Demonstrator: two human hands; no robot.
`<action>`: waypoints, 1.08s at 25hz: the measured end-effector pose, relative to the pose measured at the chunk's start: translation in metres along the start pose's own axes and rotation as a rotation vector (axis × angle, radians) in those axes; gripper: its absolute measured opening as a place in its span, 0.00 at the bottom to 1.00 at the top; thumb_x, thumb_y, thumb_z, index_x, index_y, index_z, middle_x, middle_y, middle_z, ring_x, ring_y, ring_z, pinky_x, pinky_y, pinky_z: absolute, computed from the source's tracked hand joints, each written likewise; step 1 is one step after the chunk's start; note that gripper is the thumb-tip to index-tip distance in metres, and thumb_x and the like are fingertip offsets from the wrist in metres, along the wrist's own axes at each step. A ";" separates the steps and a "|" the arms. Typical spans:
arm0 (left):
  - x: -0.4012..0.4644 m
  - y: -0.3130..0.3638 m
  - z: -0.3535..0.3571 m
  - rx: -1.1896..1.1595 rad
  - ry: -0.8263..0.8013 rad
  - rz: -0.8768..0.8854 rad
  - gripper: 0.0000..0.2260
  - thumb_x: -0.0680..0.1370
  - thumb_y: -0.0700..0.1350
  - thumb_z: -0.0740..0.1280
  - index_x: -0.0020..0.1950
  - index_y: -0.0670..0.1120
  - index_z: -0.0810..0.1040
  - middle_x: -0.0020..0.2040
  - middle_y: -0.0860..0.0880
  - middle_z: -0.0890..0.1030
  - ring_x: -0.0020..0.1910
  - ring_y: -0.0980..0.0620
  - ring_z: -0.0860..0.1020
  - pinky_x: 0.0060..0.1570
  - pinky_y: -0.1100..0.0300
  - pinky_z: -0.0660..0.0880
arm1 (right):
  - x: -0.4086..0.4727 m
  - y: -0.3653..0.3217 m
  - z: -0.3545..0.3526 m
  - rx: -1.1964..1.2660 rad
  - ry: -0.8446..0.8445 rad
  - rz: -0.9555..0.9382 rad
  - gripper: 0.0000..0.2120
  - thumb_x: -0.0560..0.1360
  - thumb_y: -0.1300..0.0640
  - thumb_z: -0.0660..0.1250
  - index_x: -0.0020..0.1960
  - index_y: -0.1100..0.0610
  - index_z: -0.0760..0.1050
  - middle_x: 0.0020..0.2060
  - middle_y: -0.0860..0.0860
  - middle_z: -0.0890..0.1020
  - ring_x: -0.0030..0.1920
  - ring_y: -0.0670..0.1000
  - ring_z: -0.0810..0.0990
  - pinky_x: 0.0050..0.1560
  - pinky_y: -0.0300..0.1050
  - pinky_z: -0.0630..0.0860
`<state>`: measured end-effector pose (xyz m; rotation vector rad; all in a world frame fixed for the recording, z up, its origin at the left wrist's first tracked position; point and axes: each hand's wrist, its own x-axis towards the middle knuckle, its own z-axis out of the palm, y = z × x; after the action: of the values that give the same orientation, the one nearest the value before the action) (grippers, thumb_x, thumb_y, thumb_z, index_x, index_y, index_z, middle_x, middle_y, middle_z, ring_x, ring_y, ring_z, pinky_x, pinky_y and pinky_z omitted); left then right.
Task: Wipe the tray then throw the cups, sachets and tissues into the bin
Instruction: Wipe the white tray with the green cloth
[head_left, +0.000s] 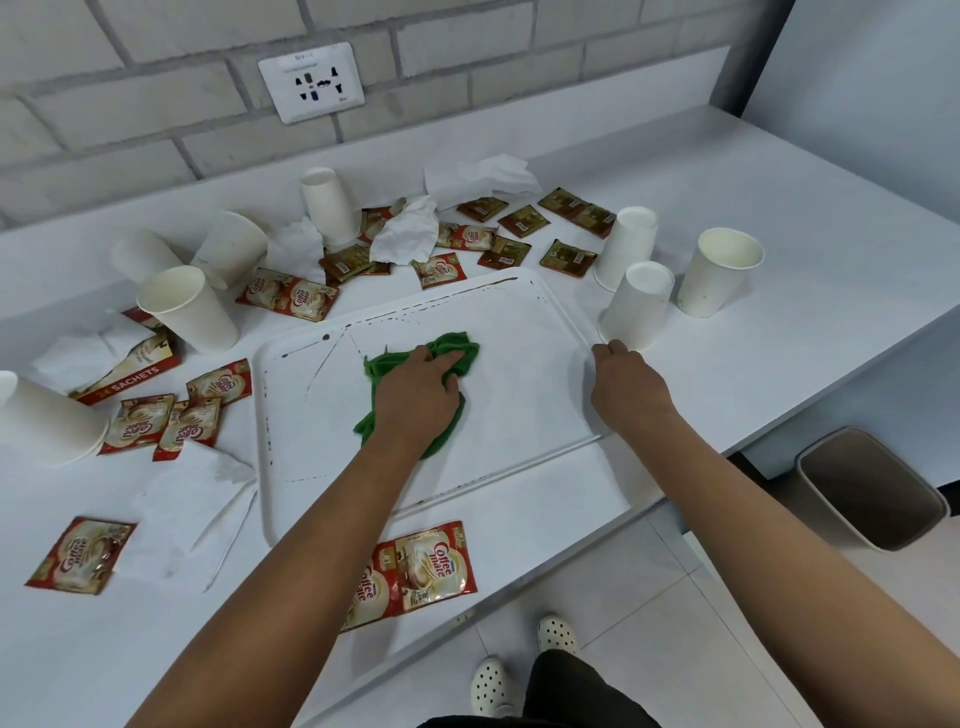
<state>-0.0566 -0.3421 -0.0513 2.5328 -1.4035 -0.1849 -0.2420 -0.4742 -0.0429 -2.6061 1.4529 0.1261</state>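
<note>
A white tray (550, 332) lies on the counter with brown stain lines along its far and left edges. My left hand (415, 400) presses a green cloth (457, 348) onto the tray's middle, fingers curled into the fabric. My right hand (626, 384) grips the tray's right rim. Several white paper cups (722, 270) stand or lie around the tray, some upside down. Several red and brown sachets (436, 566) and crumpled tissues (408, 231) are scattered left, behind and in front of the tray. A grey bin (872, 488) stands on the floor at the right.
A red sachet box (132, 374) lies at the left. A wall socket (311, 83) sits on the brick wall behind. The counter's front edge runs diagonally past my shoes (556, 634). White stir sticks (228, 540) lie on a tissue at the front left.
</note>
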 end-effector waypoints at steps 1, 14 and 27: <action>0.001 0.000 0.000 -0.007 -0.006 0.010 0.18 0.81 0.49 0.54 0.71 0.56 0.67 0.62 0.48 0.73 0.55 0.47 0.76 0.43 0.59 0.69 | 0.002 -0.004 0.000 0.017 0.000 0.011 0.17 0.75 0.69 0.55 0.64 0.64 0.65 0.60 0.58 0.69 0.59 0.59 0.71 0.49 0.50 0.72; 0.034 0.044 0.010 -0.013 -0.044 0.257 0.19 0.82 0.49 0.53 0.73 0.57 0.64 0.58 0.48 0.71 0.51 0.48 0.75 0.39 0.60 0.68 | 0.056 -0.033 -0.003 0.049 0.063 -0.066 0.19 0.76 0.69 0.53 0.67 0.66 0.60 0.63 0.62 0.67 0.62 0.59 0.69 0.62 0.46 0.67; 0.106 0.071 0.021 0.172 -0.128 0.197 0.21 0.80 0.57 0.49 0.74 0.62 0.57 0.63 0.44 0.70 0.62 0.42 0.70 0.57 0.48 0.68 | 0.065 -0.031 0.008 0.184 0.112 -0.040 0.20 0.75 0.69 0.55 0.67 0.63 0.63 0.60 0.60 0.69 0.59 0.57 0.70 0.59 0.44 0.68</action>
<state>-0.0631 -0.4710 -0.0521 2.5334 -1.7793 -0.2012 -0.1812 -0.5112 -0.0572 -2.5255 1.3740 -0.1535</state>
